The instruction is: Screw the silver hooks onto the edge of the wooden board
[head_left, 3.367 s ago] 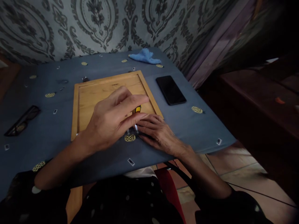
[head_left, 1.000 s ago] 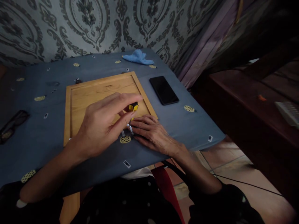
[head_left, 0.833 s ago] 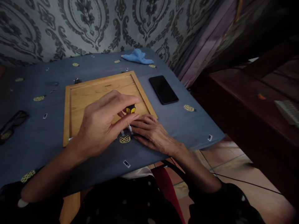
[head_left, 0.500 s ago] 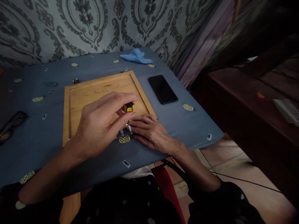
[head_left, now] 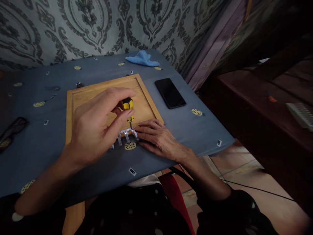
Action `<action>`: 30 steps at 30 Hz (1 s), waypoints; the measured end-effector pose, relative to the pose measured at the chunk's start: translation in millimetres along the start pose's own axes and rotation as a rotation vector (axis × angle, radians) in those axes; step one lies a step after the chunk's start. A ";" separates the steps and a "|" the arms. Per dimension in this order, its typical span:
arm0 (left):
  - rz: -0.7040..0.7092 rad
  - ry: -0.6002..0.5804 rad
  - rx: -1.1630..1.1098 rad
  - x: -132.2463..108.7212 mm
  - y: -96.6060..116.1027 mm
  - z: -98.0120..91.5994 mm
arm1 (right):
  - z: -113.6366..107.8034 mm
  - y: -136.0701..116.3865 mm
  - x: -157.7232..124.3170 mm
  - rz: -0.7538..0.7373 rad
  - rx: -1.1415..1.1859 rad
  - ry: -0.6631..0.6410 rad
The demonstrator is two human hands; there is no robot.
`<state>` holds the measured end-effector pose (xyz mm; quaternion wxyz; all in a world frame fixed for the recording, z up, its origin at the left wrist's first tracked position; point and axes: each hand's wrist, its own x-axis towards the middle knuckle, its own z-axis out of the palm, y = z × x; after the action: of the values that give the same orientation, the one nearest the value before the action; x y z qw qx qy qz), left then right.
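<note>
A short yellow-and-black screwdriver (head_left: 127,105) stands nearly upright between the thumb and fingers of my left hand (head_left: 95,120). Its tip meets the right end of a metal hook rack (head_left: 126,132), which lies along the near edge of a framed wooden board (head_left: 111,85). Several hooks of the rack hang toward me past the board's edge. My right hand (head_left: 157,137) lies flat, fingers stretched out, over the board's near right corner, its fingertips beside the rack's end. The rack's left part is partly hidden by my left hand.
Right of the board lies a black phone (head_left: 170,93). A blue cloth (head_left: 142,59) rests at the table's back, and eyeglasses (head_left: 14,132) are at the left. A patterned blue tablecloth (head_left: 156,169) covers the table; a dark red wooden surface (head_left: 259,94) stands to the right.
My left hand has shifted left and slightly up, its grip on the screwdriver changed, so more of the screwdriver and the hooks shows. My right hand has stayed in place.
</note>
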<state>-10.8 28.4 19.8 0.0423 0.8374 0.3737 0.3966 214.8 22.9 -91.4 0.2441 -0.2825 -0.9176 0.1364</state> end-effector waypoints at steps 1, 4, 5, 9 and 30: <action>0.008 0.001 0.015 0.1 -0.9 0.9 | -0.2 -0.1 0.1 0.004 0.001 -0.003; 0.029 -0.007 0.059 0.2 -3.5 4.4 | -1.0 -0.3 0.3 0.006 -0.003 0.003; 0.036 -0.012 0.064 0.0 -4.3 5.7 | -1.3 -0.3 0.4 0.004 -0.004 0.006; 0.051 -0.035 0.055 -1.1 -6.4 9.8 | -2.3 -0.5 0.8 0.004 -0.003 -0.008; 0.024 -0.102 -0.017 -1.0 -6.7 10.2 | 1.6 2.7 2.9 0.029 0.035 0.020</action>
<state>-8.1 34.9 9.7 0.0637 0.8605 0.3577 0.3572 213.1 26.6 -92.7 0.2563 -0.2930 -0.9083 0.1533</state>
